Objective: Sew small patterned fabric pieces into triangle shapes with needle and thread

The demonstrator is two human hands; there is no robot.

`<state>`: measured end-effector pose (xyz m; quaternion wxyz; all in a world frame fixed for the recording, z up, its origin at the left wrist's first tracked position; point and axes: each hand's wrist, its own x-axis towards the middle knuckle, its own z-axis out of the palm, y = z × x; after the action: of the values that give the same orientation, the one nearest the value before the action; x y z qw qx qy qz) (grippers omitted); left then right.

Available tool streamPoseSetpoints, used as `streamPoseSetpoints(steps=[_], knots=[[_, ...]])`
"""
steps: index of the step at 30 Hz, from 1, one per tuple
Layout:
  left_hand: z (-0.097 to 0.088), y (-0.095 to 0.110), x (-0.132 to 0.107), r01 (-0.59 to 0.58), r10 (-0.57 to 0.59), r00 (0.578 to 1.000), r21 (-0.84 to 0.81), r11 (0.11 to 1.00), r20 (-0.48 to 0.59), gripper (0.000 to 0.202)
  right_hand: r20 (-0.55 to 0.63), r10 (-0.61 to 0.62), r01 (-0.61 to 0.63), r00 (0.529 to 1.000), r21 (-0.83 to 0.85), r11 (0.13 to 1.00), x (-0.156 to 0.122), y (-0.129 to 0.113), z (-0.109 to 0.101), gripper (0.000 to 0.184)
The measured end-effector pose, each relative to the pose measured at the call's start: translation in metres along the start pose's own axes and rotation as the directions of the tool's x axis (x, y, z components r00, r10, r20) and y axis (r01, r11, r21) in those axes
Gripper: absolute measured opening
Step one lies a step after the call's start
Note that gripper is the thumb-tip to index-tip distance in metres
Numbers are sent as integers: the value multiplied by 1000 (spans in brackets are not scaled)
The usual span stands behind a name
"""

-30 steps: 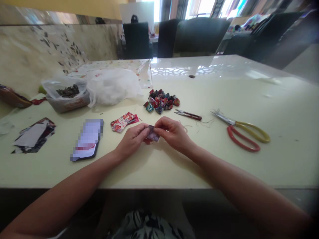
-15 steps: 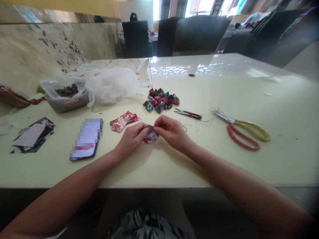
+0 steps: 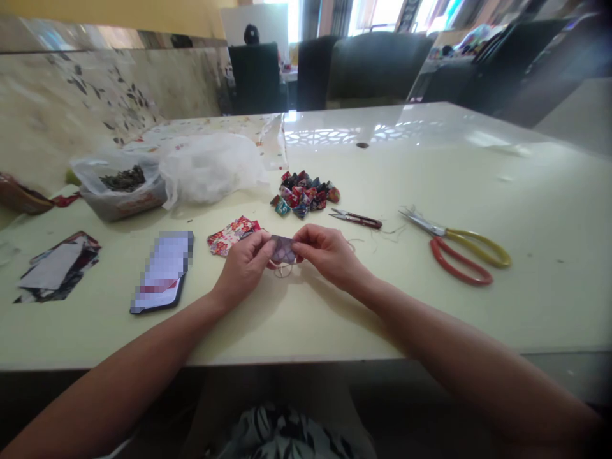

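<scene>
Pale, glossy table (image 3: pixel 549 210), with a white plastic bag (image 3: pixel 210 166), its contents blurred through the film, at the far left. Beside it stands a bag-lined tub (image 3: pixel 119 207) of dark, dry-looking matter; reddish marks on its side are too blurred to read. At right lie large scissors (image 3: pixel 440 231), blades pointing far left, one handle loop red and the other yellow. Both hands work at the near middle, slightly above the surface. The left hand (image 3: pixel 241 268) is pinched, thumb against fingers, on the left edge of a small purple cloth piece (image 3: pixel 284 247); the right hand (image 3: pixel 329 252) is pinched likewise on its right edge. The piece spans the gap between the two grips, its middle exposed, its ends covered by the fingertips. At near left rests a phone (image 3: pixel 167 261), its screen masked by pixelation, and, farther left, a stack of dark and pale scraps (image 3: pixel 57 264). Beyond the hands sits a heap of small multicoloured cloth shapes (image 3: pixel 306 193); to its near right, thread snips (image 3: pixel 358 220). Red floral pieces (image 3: pixel 230 236) are partly hidden by the left hand. Below the held piece hangs a thin loop (image 3: pixel 284 274), its attachment unclear.
</scene>
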<state>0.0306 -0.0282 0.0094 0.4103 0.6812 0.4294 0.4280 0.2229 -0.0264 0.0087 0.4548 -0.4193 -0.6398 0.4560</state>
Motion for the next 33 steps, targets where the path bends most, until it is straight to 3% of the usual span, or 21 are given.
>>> streamPoseSetpoints(steps=[10, 17, 33], knots=[[0, 5, 1, 34, -34, 998, -6, 999, 49, 20, 18, -13, 14, 1000, -101, 995, -2, -7, -1, 14], [-2, 4, 2, 32, -32, 999, 4, 999, -26, 19, 40, -4, 6, 999, -56, 998, -2, -7, -1, 21], [1, 0, -1, 46, -46, 999, -1, 999, 0, 19, 96, 35, -35, 995, -6, 999, -2, -6, 1, 18]])
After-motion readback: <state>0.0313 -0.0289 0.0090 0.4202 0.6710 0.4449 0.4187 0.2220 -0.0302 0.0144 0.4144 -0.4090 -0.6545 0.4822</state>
